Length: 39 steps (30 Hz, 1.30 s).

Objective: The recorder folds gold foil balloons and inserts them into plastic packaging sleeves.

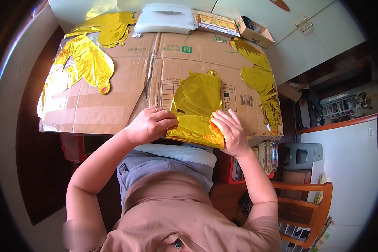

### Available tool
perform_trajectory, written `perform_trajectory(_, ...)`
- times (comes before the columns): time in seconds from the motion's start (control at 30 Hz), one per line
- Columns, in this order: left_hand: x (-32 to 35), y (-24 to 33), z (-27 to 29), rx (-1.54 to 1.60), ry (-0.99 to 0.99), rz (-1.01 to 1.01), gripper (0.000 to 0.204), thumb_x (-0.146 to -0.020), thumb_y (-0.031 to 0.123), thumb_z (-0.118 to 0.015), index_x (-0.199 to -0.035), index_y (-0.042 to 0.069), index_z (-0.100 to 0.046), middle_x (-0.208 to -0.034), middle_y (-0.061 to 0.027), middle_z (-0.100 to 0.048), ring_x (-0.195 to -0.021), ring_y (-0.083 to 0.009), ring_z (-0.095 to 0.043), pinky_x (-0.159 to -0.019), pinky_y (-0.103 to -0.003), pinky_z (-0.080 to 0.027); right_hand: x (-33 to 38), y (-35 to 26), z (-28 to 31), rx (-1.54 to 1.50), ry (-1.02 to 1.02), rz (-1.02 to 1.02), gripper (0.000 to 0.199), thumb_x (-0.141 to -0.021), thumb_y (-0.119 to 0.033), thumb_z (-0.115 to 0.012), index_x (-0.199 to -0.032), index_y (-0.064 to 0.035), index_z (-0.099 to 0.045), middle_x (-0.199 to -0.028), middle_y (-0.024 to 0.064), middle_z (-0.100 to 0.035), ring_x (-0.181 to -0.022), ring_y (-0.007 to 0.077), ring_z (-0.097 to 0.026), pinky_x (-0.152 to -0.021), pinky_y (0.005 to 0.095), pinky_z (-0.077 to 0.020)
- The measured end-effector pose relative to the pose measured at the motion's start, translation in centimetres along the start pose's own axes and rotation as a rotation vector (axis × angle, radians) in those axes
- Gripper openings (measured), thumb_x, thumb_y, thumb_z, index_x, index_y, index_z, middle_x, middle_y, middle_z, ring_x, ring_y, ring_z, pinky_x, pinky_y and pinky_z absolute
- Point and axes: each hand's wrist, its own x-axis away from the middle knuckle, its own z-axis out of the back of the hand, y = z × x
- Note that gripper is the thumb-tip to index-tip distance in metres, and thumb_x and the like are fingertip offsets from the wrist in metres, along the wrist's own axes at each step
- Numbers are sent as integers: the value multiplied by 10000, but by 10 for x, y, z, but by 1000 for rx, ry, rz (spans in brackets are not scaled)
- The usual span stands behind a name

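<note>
A flat gold foil balloon lies on the cardboard in front of me, its near end reaching the front edge. My left hand is closed, pinching the balloon's near left edge between thumb and fingers. On the opposite side, my right hand grips the near right edge, its fingers laid over the foil and some crumpled foil bunched under them. A small tab with a red spot shows at the balloon's far end.
Flattened cardboard covers the table. More gold foil balloons lie at the left, far left and right. Along the back sit a stack of clear plastic sleeves, a printed box and an open carton. A wooden chair stands at my right.
</note>
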Motion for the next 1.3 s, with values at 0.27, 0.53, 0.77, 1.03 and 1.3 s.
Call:
perform_trajectory(0.27, 1, -1, -1, 17, 8, 2, 271, -772, 50, -763, -1034, 74, -701, -1022, -43, -704, -893, -227, -687, -767, -371, -531, -2, 0, -1, -11, 3, 16, 311, -921, -72, -564, -1221, -43, -637, -1297, 138, -674, -1278, 309, -608, -1164, 530, -386)
perform_trajectory(0.53, 2, -1, -1, 22, 3, 16, 278, -761, 47, -759, -1031, 76, -704, -1022, -40, -710, -891, -227, -691, -754, -368, -528, 0, 0, -3, -32, 64, 7, 187, -902, -87, -601, -1072, -60, -673, -1299, 138, -661, -1265, 317, -604, -1152, 520, -402)
perform_trajectory(0.77, -1, 1, 1, 17, 6, 15, 260, -770, 55, -758, -1025, 78, -708, -1016, -46, -715, -880, -233, -692, -753, -371, -529, -5, -3, 3, -61, 118, 29, 234, -809, -120, -695, -1035, -58, -694, -1143, 118, -668, -1108, 324, -623, -1046, 492, -462)
perform_trajectory(1.03, 0, 0, 0, 2, 0, 1, 267, -770, 63, -769, -1031, 78, -710, -1006, -49, -714, -874, -231, -692, -754, -370, -536, -5, -4, 9, -26, 94, 59, 362, -764, -80, -719, -1122, -44, -681, -1188, 132, -691, -1113, 311, -646, -1024, 485, -474)
perform_trajectory(1.3, 0, 3, 2, -135, -81, -141, 269, -807, 125, -698, -1061, 39, -690, -1074, -76, -682, -947, -229, -689, -832, -367, -530, -5, 18, 31, -85, 118, -85, 299, -731, 59, -624, -999, -36, -715, -1081, 112, -690, -957, 298, -670, -916, 429, -525)
